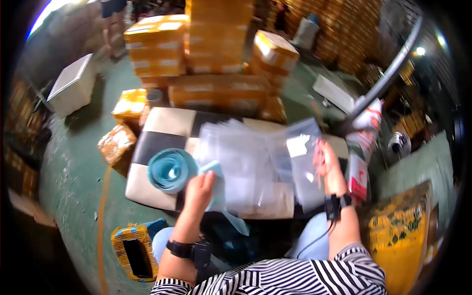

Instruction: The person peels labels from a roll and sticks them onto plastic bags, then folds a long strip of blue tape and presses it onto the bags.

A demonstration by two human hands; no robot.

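**Clear bags and a blue roll worked over a chequered top**

The green floor (73,167) took up most of the view. Stacked cartons (216,49) bound in yellow tape rose behind the work spot, and a white foam box (73,83) sat well apart to the left. Nearer in, a chequered cushion top (167,130) in black and cream served as the bench. Across its middle and right lay a loose pile of clear plastic bags (246,157), overlapping and partly blurred by motion.

At the pile's left edge sat the blue roll (169,171), lying on its side with its open core facing the camera, and its loose tail ran back under the left hand (199,189). That hand's fingers were curled together on the tail, just beside the roll. The right hand (327,164) stood at the far right edge of the pile, raised against one clear bag (a small white patch showed on it). Blur hid whether its fingers were pinching the film or only resting on it.

Judging by this, the step in hand was sorting bags while drawing off blue material. A next move would call for holding the roll steady and separating a single bag cleanly from the slippery heap.
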